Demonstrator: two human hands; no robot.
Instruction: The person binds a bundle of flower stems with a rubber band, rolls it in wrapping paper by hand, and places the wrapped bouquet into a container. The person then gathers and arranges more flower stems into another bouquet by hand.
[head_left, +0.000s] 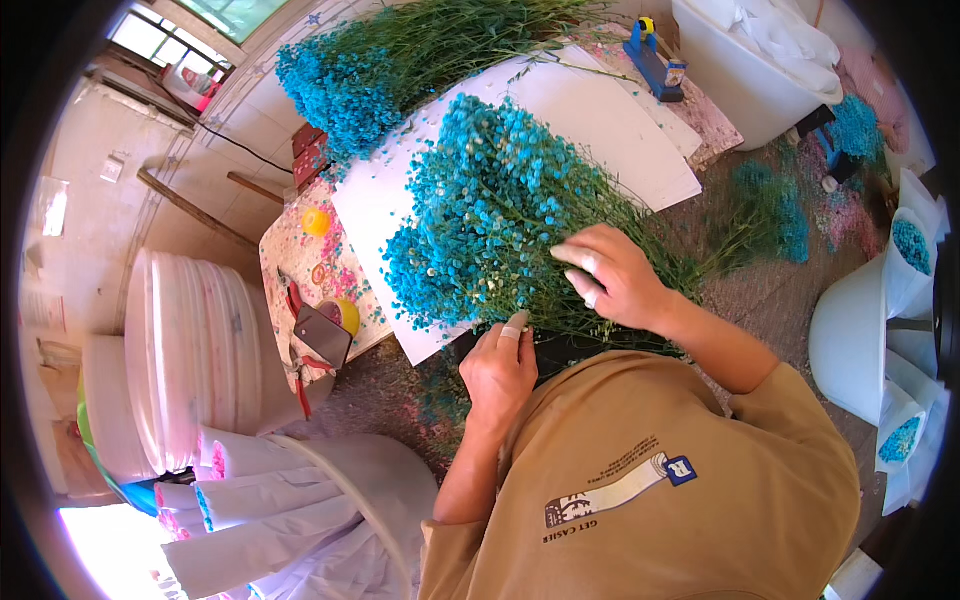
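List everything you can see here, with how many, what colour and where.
flower bunch: one, blue with green stems, centre, on the white sheet
second flower bunch: one, blue, top
white sheet: one, under the flowers
phone: one, dark, small table at left
pliers: one, red handles, beside the phone
stacked buckets: white, left
tub: one, white, upper right
paper cones: several, white, lower left
left hand: on the stems, near edge
right hand: resting on the flower bunch
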